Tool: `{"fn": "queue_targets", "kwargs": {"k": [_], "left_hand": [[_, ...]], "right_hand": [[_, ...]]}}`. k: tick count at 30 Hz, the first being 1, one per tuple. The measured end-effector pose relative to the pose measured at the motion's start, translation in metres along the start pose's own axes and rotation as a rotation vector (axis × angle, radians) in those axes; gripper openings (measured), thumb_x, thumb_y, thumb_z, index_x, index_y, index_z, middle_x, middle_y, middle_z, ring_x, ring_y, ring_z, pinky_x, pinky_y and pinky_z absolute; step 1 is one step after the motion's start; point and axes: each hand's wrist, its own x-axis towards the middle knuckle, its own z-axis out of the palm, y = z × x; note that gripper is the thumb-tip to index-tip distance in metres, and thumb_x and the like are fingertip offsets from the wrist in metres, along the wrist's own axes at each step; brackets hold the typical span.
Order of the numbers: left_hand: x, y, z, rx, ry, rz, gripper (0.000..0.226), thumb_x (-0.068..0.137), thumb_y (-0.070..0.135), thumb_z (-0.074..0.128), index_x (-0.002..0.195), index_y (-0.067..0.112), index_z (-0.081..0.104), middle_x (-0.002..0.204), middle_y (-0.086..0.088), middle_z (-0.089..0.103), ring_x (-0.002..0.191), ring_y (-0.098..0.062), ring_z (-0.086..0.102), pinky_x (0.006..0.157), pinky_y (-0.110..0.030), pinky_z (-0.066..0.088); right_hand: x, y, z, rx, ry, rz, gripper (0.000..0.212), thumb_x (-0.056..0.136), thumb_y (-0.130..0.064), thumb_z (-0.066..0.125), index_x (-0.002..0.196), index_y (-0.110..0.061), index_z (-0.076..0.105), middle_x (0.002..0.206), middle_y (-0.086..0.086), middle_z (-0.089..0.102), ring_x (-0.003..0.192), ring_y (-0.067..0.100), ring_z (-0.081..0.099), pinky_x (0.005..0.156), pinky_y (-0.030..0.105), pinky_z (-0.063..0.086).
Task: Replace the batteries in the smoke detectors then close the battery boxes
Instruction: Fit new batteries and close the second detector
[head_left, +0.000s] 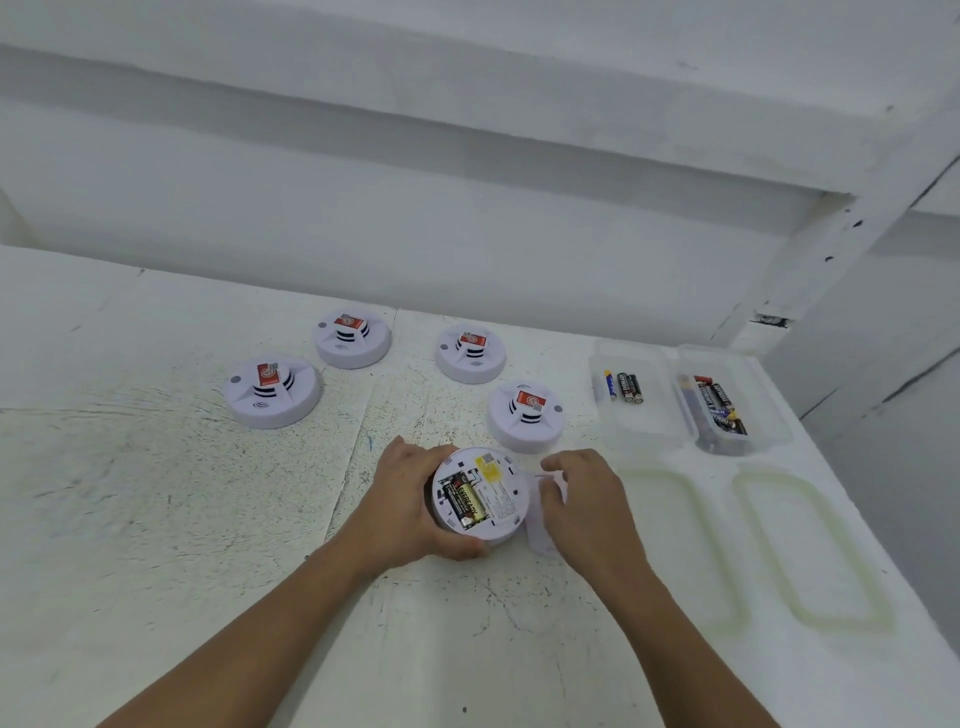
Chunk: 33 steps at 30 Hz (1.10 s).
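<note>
A white smoke detector (496, 493) lies upside down on the table, its battery bay uncovered with black-and-gold batteries (466, 500) inside. My left hand (410, 501) grips its left rim. My right hand (582, 499) pinches a white cover piece (543, 535) just right of the detector. Several other detectors stand face up behind: one at the left (271, 391), one at the back (351, 338), one at the back right (470, 352) and one nearest (525, 414).
Two clear plastic boxes stand at the right: one (631, 410) with three batteries, the other (727, 410) with several. Their two clear lids (810, 545) lie flat in front of them. A white wall rises behind; the table's right edge lies beyond the boxes.
</note>
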Motion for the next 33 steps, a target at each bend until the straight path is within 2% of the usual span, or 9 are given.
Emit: {"fn": "queue_targets", "kwargs": {"k": [2, 4, 9, 15, 18, 23, 27, 29, 33], "left_hand": [[-0.001, 0.000, -0.006, 0.030, -0.044, -0.024, 0.081, 0.035, 0.057, 0.087, 0.108, 0.042, 0.056, 0.093, 0.011, 0.047, 0.100, -0.006, 0.035, 0.085, -0.026, 0.042], [0.000, 0.001, -0.012, 0.073, -0.081, -0.018, 0.088, 0.032, 0.066, 0.078, 0.112, 0.036, 0.058, 0.091, 0.016, 0.047, 0.099, -0.011, 0.035, 0.088, -0.032, 0.043], [0.000, 0.000, -0.026, 0.178, -0.131, 0.035, 0.096, 0.032, 0.075, 0.067, 0.116, 0.029, 0.057, 0.090, 0.019, 0.046, 0.096, -0.009, 0.031, 0.090, -0.031, 0.037], [-0.004, -0.005, -0.039, 0.171, -0.194, 0.014, 0.107, 0.030, 0.080, 0.059, 0.128, 0.038, 0.045, 0.098, 0.030, 0.031, 0.089, 0.003, 0.016, 0.100, -0.026, 0.012], [-0.005, -0.010, -0.040, 0.148, -0.229, 0.007, 0.118, 0.029, 0.083, 0.059, 0.135, 0.037, 0.039, 0.102, 0.034, 0.024, 0.088, 0.008, 0.012, 0.104, -0.027, 0.006], [-0.004, -0.020, -0.038, 0.118, -0.243, 0.029, 0.129, 0.025, 0.095, 0.054, 0.140, 0.037, 0.036, 0.106, 0.035, 0.024, 0.101, 0.007, 0.012, 0.105, -0.026, 0.004], [-0.003, -0.020, -0.039, 0.108, -0.258, 0.026, 0.130, 0.022, 0.094, 0.056, 0.139, 0.041, 0.035, 0.108, 0.034, 0.025, 0.106, 0.004, 0.013, 0.104, -0.025, 0.006], [-0.002, -0.021, -0.038, 0.120, -0.262, 0.032, 0.131, 0.020, 0.094, 0.056, 0.139, 0.042, 0.034, 0.109, 0.034, 0.026, 0.113, 0.000, 0.015, 0.106, -0.025, 0.004], [-0.003, -0.022, -0.038, 0.139, -0.237, 0.047, 0.129, 0.021, 0.094, 0.056, 0.138, 0.044, 0.034, 0.108, 0.034, 0.029, 0.114, -0.003, 0.019, 0.104, -0.024, 0.007]], "right_hand": [[-0.007, 0.003, 0.006, -0.123, -0.007, 0.042, 0.023, 0.092, -0.021, 0.046, 0.106, -0.011, 0.062, 0.113, 0.006, 0.056, 0.103, 0.021, 0.050, 0.086, 0.026, 0.039], [-0.013, 0.005, 0.017, -0.270, -0.033, 0.017, 0.028, 0.086, -0.032, 0.039, 0.085, -0.014, 0.060, 0.099, 0.011, 0.061, 0.087, 0.023, 0.048, 0.071, 0.029, 0.033], [-0.025, -0.006, 0.021, -0.376, 0.036, 0.036, 0.026, 0.087, -0.036, 0.056, 0.095, -0.012, 0.057, 0.099, 0.003, 0.056, 0.090, 0.024, 0.050, 0.072, 0.030, 0.033], [-0.028, -0.009, 0.029, -0.300, 0.064, 0.072, 0.019, 0.084, -0.024, 0.058, 0.076, -0.014, 0.045, 0.095, 0.005, 0.057, 0.078, 0.021, 0.045, 0.070, 0.027, 0.032], [-0.025, -0.010, 0.025, -0.159, 0.066, 0.152, 0.017, 0.073, -0.016, 0.065, 0.073, 0.000, 0.059, 0.089, 0.005, 0.056, 0.080, 0.023, 0.052, 0.070, 0.029, 0.038], [-0.020, -0.013, 0.006, 0.304, 0.017, 0.354, 0.011, 0.075, -0.015, 0.073, 0.083, -0.008, 0.069, 0.113, -0.011, 0.052, 0.101, 0.006, 0.051, 0.081, 0.021, 0.034], [-0.013, -0.018, -0.008, 0.654, -0.017, 0.423, 0.003, 0.076, -0.006, 0.073, 0.076, -0.004, 0.071, 0.114, -0.002, 0.061, 0.105, 0.008, 0.057, 0.081, 0.028, 0.044], [-0.009, -0.024, -0.014, 0.684, -0.072, 0.389, 0.003, 0.078, -0.007, 0.073, 0.080, -0.008, 0.071, 0.106, -0.004, 0.064, 0.099, 0.007, 0.061, 0.087, 0.033, 0.046], [0.002, -0.037, -0.020, 0.537, -0.190, 0.209, 0.007, 0.080, -0.018, 0.073, 0.087, -0.020, 0.070, 0.115, -0.014, 0.063, 0.102, 0.002, 0.062, 0.089, 0.027, 0.048]]}}
